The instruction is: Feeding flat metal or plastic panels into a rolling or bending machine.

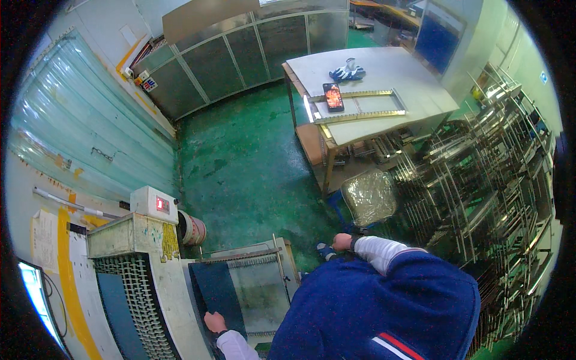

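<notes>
Your left hand is resting on the near edge of a dark blue sheet, a long flat rectangular panel lying lengthwise on the machine's wire-mesh conveyor bed. The sheet is sitting flat, on the left part of the bed, its far end reaching toward the bed's toothed crossbar. Your right hand is hanging out to the side, fingers curled, touching nothing that can be made out, just above the green floor.

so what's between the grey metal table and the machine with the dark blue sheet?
Head view: bare green floor lies between the grey metal table and the machine holding the dark blue sheet; nothing stands on that stretch.
</notes>
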Demonstrator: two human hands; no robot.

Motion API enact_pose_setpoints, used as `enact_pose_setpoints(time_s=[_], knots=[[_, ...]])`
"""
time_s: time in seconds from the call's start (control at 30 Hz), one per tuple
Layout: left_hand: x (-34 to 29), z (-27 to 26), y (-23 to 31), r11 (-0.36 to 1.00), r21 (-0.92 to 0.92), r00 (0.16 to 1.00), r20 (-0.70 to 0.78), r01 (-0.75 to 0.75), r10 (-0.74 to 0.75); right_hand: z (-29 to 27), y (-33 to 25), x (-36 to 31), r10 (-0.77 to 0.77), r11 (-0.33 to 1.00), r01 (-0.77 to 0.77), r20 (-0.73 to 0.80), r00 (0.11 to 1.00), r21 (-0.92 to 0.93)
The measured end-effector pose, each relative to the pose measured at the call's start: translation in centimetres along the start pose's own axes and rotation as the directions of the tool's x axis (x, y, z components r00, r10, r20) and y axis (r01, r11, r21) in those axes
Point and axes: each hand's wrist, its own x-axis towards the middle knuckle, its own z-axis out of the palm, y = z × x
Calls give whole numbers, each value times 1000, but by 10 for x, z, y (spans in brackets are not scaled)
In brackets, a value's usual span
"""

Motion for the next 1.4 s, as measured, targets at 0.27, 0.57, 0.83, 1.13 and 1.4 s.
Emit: enact_pose_setpoints(time_s=[0.27,0.57,0.83,1.13,1.4], knots=[[-3,-10,4,998,-57,997,76,16,-12,13,14,15,-20,999,19,36,999,27],[25,-74,-25,994,69,988,131,-87,77,4,-3,12,89,996,-89,109,990,-5],[2,-218,-40,990,-120,997,28,-73,77,-10,-22,15,-227,962,249,180,957,-110],[-74,-268,-124,263,-950,888,32,170,-458,10,-48,51,-73,979,85,73,995,-187],[-152,-177,-103,-517,-855,856,293,35,-427,7,-51,68,-249,956,283,298,921,-74]])
